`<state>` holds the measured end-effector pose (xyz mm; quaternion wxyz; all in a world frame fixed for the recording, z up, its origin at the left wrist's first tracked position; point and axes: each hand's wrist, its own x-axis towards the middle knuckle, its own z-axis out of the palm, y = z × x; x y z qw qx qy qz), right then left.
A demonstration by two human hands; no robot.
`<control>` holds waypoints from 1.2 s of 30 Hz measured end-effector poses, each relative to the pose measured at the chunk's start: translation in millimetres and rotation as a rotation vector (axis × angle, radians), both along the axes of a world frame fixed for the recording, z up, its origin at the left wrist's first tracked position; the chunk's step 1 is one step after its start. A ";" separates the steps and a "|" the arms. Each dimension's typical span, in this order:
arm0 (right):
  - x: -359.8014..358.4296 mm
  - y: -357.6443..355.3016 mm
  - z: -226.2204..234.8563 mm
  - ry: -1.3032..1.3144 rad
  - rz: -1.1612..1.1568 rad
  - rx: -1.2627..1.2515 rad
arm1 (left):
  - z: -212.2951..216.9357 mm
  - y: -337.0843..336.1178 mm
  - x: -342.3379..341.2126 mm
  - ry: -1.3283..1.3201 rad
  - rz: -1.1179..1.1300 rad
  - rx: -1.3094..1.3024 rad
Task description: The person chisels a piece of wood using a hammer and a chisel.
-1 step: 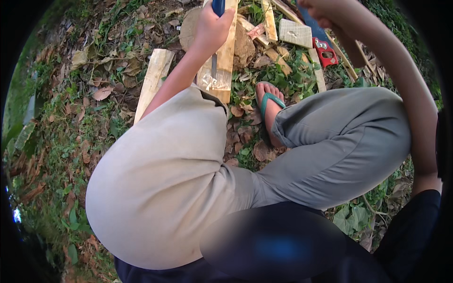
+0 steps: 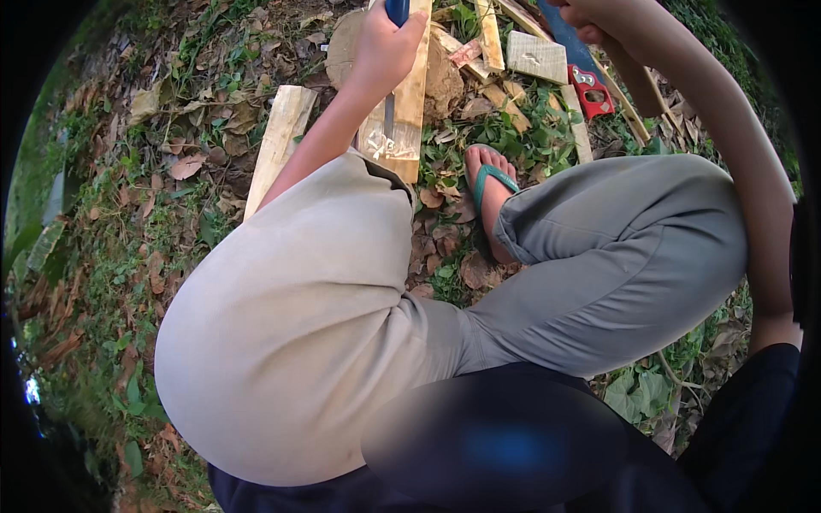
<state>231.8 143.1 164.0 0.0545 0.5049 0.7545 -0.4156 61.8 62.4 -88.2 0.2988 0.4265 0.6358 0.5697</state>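
My left hand (image 2: pixel 386 47) is closed round the blue handle of a chisel (image 2: pixel 397 12). Its narrow metal blade runs down toward a pale wooden plank (image 2: pixel 412 120), where small curled shavings (image 2: pixel 386 147) lie near the plank's close end. At the top right, my right hand (image 2: pixel 592 19) is curled, partly cut off by the picture's edge. A brown wooden handle (image 2: pixel 640 85) sticks out below it, seemingly in its grip; whatever is at its other end is out of view. A round cut log (image 2: pixel 444 85) shows under and beside the plank.
A handsaw with a red grip (image 2: pixel 590 94) and blue blade lies at the right, near a squared wood block (image 2: pixel 536 56). Another board (image 2: pixel 280 141) lies left of my left forearm. Wood offcuts, leaves and grass surround my sandalled foot (image 2: pixel 489 175).
My right hand and the brown handle have shifted slightly upward. The shavings on the plank lie a little differently. My left hand stays almost in place on the chisel.
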 end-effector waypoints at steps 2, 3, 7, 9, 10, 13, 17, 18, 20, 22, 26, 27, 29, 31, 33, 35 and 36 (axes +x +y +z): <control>4.2 1.0 -12.9 -0.096 0.071 -0.077 | 8.9 -1.3 4.0 -0.033 -0.022 -0.066; 1.9 -5.2 -19.1 -0.213 0.108 -0.001 | 12.8 -6.8 7.8 -0.064 -0.028 -0.108; 0.8 -3.5 -10.6 -0.154 0.018 -0.032 | 2.5 -7.0 0.2 0.142 -0.031 0.191; -0.2 -4.5 -10.4 -0.138 0.036 -0.046 | -3.7 -4.7 0.1 0.095 -0.022 0.171; 0.4 -5.1 -8.6 -0.137 0.060 -0.046 | -3.2 -1.3 0.8 0.070 -0.021 0.168; 2.9 -9.3 -8.5 -0.170 0.066 -0.053 | 21.5 -13.3 8.6 -0.287 -0.073 -0.099; 2.0 -5.8 -12.4 -0.105 0.021 0.002 | 20.8 -15.5 0.8 -0.282 -0.085 -0.086; 0.3 -4.7 -11.2 -0.139 0.057 -0.019 | 18.6 -14.7 0.2 -0.196 -0.066 -0.070; 2.5 -3.4 -14.0 -0.149 0.122 -0.086 | 15.3 -13.8 -5.5 -0.178 -0.033 -0.076; 4.7 -2.1 -12.1 -0.146 0.068 -0.059 | 38.1 -16.8 -1.3 -0.331 -0.026 -0.125; 1.2 0.6 0.1 -0.058 -0.053 -0.057 | 58.2 -23.8 -41.8 -0.605 -0.237 0.116; 1.0 1.2 5.0 -0.032 -0.088 -0.057 | 70.4 -28.9 -57.0 -0.760 -0.446 0.143; 6.3 2.9 10.7 0.029 -0.104 -0.092 | 80.1 -23.4 -27.6 -0.518 -0.014 0.196; 4.8 2.7 12.5 0.019 -0.120 -0.076 | 83.7 -29.5 -20.0 -0.492 0.009 0.213; 3.9 -2.4 16.5 0.053 -0.069 -0.055 | 79.3 -37.0 -15.2 -0.442 -0.025 0.247; 2.7 -7.6 21.3 0.034 -0.057 -0.029 | 81.7 -43.2 -3.6 -0.442 0.008 0.276; -0.2 -9.9 24.4 0.005 -0.065 -0.015 | 82.2 -44.5 -1.3 -0.420 0.009 0.291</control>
